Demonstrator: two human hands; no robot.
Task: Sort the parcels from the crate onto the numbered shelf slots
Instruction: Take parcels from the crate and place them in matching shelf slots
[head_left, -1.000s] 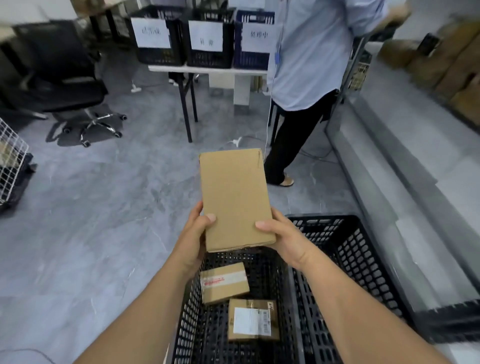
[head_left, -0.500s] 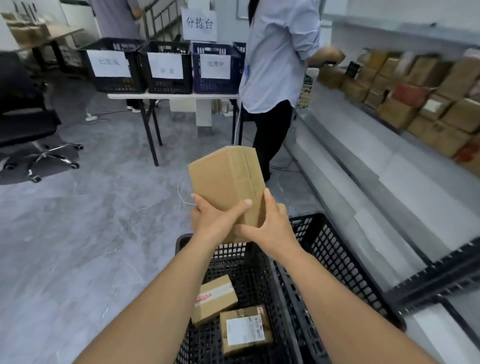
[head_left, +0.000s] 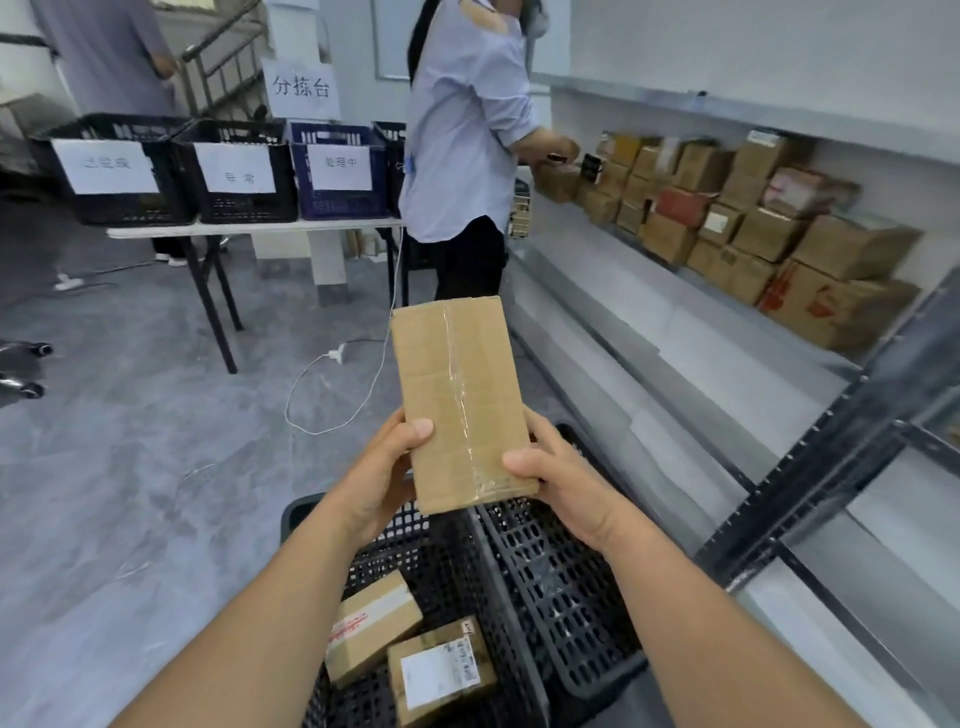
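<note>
L hand (head_left: 384, 467): thumb on top face of box (head_left: 460, 400), fingers wrapped behind its left long edge
R hand (head_left: 566, 483): same grip on right edge nr lower corner; both hold this one box
box: in the air just above far rim of crate (head_left: 431, 556); long axis pointing away; taped seam up, no label on this face
step: prob. hunting the slot no.; flip box w/ both hands, thumbs kept at edges so label stays readable
in crate: two parcels (head_left: 371, 623), below the wrists
shelf (head_left: 675, 364): just right of crate; bare board nearest; stacked boxes (head_left: 753, 228) higher, beyond crate; slot nos. not legible
edges: dark post (head_left: 831, 441) right of crate; lead w/ short end past it
room: open floor left of crate; person (head_left: 462, 156) and cable (head_left: 336, 354) beyond crate; don't crowd
</note>
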